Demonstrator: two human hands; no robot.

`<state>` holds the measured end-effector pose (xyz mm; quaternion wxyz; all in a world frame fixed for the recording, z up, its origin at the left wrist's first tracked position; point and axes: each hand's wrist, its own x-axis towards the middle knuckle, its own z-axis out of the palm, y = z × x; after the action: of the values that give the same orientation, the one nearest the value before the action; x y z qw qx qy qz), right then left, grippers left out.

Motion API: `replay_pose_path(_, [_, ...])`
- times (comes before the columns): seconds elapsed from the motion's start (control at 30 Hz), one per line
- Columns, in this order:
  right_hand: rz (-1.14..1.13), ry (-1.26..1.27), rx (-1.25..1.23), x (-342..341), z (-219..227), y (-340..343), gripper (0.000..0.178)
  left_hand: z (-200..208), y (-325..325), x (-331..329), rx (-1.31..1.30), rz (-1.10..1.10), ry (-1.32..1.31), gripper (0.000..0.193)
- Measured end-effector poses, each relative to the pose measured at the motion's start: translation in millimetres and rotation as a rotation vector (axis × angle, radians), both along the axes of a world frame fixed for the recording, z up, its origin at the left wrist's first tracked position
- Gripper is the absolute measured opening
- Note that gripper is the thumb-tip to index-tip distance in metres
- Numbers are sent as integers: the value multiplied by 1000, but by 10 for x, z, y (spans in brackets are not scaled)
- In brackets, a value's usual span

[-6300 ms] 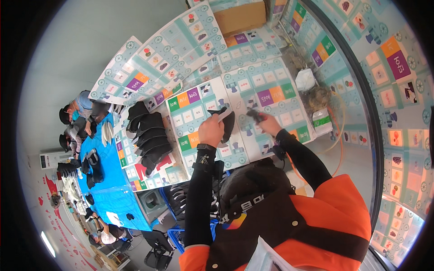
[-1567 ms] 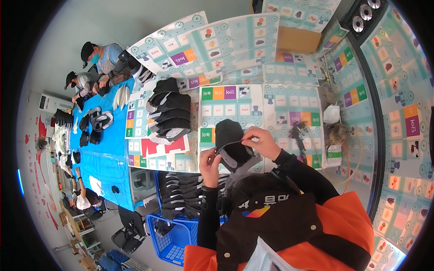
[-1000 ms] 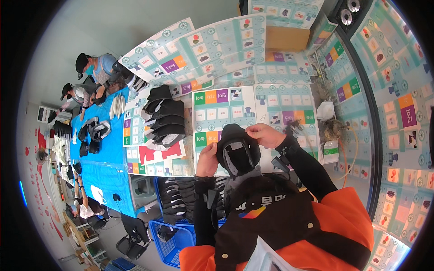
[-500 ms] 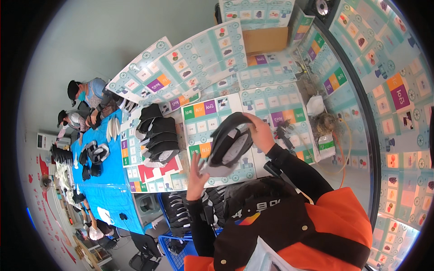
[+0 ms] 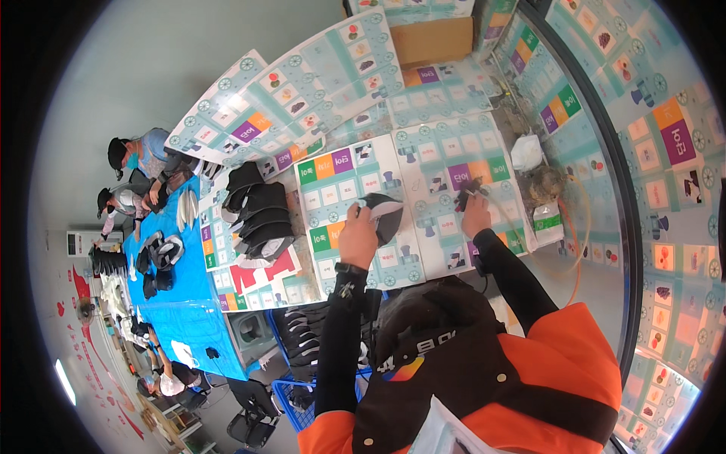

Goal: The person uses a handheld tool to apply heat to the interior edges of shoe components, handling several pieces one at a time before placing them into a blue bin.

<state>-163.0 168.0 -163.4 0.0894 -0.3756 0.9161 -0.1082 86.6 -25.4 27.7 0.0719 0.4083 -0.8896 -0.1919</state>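
Observation:
My left hand (image 5: 358, 240) is closed on a black sun visor (image 5: 389, 221) with a white-grey patch, held over the board-covered table. My right hand (image 5: 476, 215) has its fingers wrapped around a small black hand tool (image 5: 470, 194), perhaps an air gun; much of the tool is hidden by the fingers. The hand and tool are over the right part of the table. Left of my left hand, several black visors (image 5: 265, 216) lie overlapped in a row at the table's left side.
Printed boards (image 5: 287, 83) stand along the far side, with a brown carton (image 5: 432, 41) behind. A white bag (image 5: 527, 153) and thin hoses (image 5: 581, 242) are at the right. Two people work at a blue-covered table (image 5: 178, 291) on the left. A blue basket (image 5: 295, 401) of dark items stands below.
My right hand has let go of the visor, moved right and taken hold of the black tool. The visor has turned and now is in my left hand alone.

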Motion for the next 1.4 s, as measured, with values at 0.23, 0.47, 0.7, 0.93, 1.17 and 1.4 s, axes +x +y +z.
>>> replay_pose_path(0.23, [-86, -41, 3, -446, -333, 170, 54, -235, 49, -396, 52, -106, 51, 32])
replay_pose_path(0.47, [-88, -1317, -268, 235, 735, -50, 29, -302, -53, -245, 8, -88, 24, 38])
replay_pose_path(0.7, [118, -830, -210, 666, 916, -270, 26, -205, -1, -274, 18, -76, 77, 38])
replay_pose_path(0.93, [142, -850, -188, 708, 1041, -286, 25, -195, 18, -167, 51, -62, 70, 37])
replay_pose_path(1.17, [226, -778, -210, 802, 981, -360, 24, -115, -35, 26, 155, -46, 89, 41])
replay_pose_path(1.4, [194, -806, -207, 842, 864, -437, 23, -90, 0, 104, 115, -8, 75, 41])
